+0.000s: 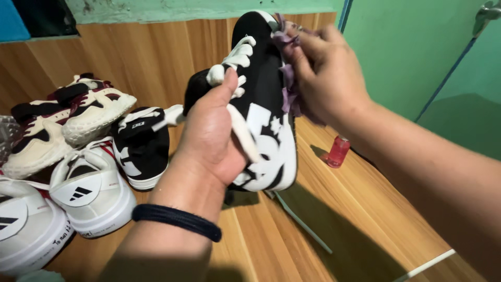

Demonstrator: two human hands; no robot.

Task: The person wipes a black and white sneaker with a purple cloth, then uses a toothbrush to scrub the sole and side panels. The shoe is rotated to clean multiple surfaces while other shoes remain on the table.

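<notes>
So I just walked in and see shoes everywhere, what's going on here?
A person holds a black and white sneaker up in the left hand, while the right hand presses a purple cloth against its edge. More sneakers sit on the wooden surface at left, and a small red bottle stands behind.

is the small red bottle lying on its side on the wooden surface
No, the small red bottle stands upright on the wooden surface.

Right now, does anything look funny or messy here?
A little. The shoes on the left sit in a jumble, overlapping. A small red bottle stands alone on the wooden surface. No spill or damage shows on the black-and-white shoe being held.
</notes>
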